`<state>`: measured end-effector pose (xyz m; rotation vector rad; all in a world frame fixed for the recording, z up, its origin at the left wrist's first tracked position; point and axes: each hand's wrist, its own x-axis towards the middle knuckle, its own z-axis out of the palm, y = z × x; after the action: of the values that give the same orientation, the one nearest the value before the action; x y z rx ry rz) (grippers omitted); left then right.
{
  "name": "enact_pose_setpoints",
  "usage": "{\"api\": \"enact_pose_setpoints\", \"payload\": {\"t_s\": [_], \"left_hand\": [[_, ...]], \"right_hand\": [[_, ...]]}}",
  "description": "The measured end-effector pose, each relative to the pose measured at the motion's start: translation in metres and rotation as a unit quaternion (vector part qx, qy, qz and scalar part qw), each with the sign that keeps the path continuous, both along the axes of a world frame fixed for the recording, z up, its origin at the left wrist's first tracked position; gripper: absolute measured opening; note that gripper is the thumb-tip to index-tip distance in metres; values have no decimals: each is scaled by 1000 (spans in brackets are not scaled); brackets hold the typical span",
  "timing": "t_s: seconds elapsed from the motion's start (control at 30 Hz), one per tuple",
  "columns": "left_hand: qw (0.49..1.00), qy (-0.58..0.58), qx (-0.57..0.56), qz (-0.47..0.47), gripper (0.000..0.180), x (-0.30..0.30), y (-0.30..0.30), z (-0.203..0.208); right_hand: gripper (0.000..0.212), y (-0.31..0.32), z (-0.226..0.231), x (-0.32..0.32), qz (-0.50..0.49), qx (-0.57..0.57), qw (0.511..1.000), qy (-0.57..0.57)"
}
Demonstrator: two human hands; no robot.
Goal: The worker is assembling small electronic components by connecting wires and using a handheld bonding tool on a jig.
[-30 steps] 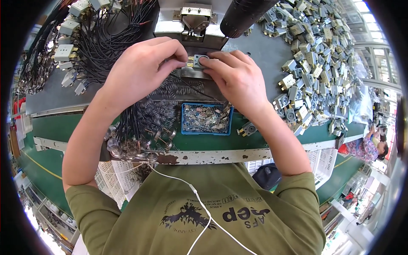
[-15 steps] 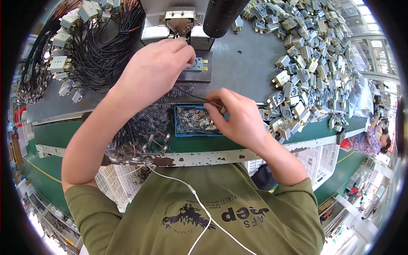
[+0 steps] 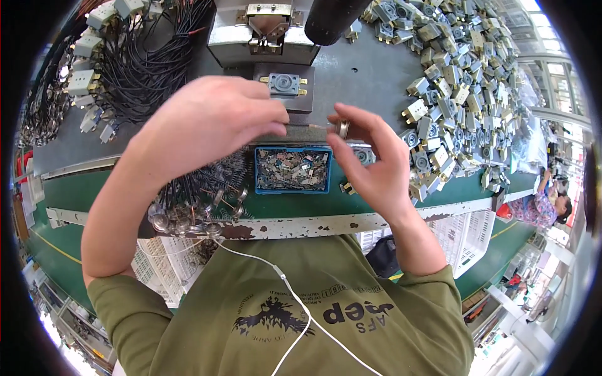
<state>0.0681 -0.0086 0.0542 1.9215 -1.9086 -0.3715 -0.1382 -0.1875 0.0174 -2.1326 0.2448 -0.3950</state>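
Observation:
My right hand [image 3: 373, 156] pinches a small round metal-capped part [image 3: 342, 129] between thumb and fingers. From it a thin copper-coloured stem [image 3: 318, 127] points toward my left hand [image 3: 229, 116]. The left fingers are pinched together at the stem's far end; what sits between them is hidden. Just beyond the left fingertips, a grey rectangular housing [image 3: 284, 84] with a round centre and brass terminals lies on a metal block [image 3: 304, 103] beneath the press [image 3: 268, 31]. Nearer me, a blue tray [image 3: 292, 190] of small metal pieces stands below the hands.
Grey housings [image 3: 448, 94] are heaped at the right. Black wires [image 3: 147, 78] with housings lie at the left. Springs and metal-capped parts [image 3: 188, 219] crowd the bench's near edge. A dark cylinder [image 3: 335, 19] stands by the press. Another person [image 3: 542, 207] is at far right.
My left hand has drawn back from the housing, uncovering it. My right hand has risen and moved right, showing the metal-capped part. The black wire between the hands is out of sight.

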Motion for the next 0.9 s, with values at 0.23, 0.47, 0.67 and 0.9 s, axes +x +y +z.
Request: {"api": "enact_pose_setpoints", "payload": {"t_s": [0.23,0.47,0.67,0.9], "left_hand": [[998,25,-51,34,12,12,18,16],[996,-18,-74,44,14,12,21,22],[994,-34,-68,76,13,-5,19,2],[986,-32,-149,67,11,0,16,-19]], "right_hand": [[48,6,1,35,35,382,922,48],[46,6,2,44,56,446,890,71],[39,11,2,45,-4,328,944,31],[27,2,21,43,59,401,913,-41]]}}
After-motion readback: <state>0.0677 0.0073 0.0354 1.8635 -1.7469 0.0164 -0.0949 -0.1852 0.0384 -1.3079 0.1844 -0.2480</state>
